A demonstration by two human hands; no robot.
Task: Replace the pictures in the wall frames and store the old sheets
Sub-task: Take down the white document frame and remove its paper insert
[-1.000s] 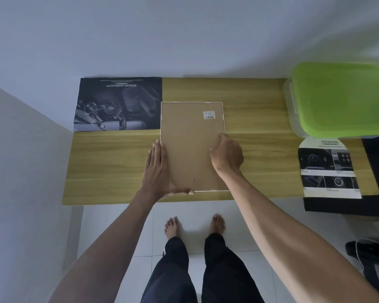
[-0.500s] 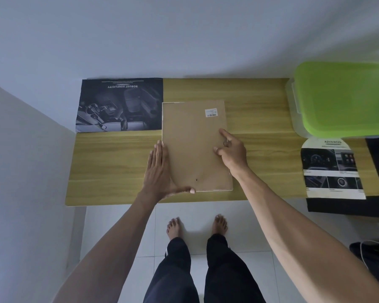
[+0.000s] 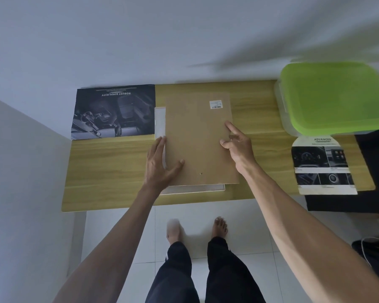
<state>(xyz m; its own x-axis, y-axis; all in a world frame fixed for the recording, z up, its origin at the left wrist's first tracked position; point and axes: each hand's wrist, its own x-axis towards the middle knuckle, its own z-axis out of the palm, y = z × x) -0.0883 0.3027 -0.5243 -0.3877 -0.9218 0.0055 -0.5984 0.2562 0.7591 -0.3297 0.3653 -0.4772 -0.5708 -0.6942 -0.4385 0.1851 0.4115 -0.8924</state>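
Right hand (image 3: 239, 147) pinched the brown backing board (image 3: 199, 138) at its right edge, index finger straight. Left hand (image 3: 160, 165) lay flat, fingers straight, on the white frame (image 3: 160, 121) and board's left edge, mid-desk (image 3: 109, 171). Dark poster (image 3: 114, 112) sat at the far-left corner.

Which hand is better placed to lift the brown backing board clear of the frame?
Right hand: it already grips the backing board at its right edge. The left hand lies flat across the frame, likely steadying it.
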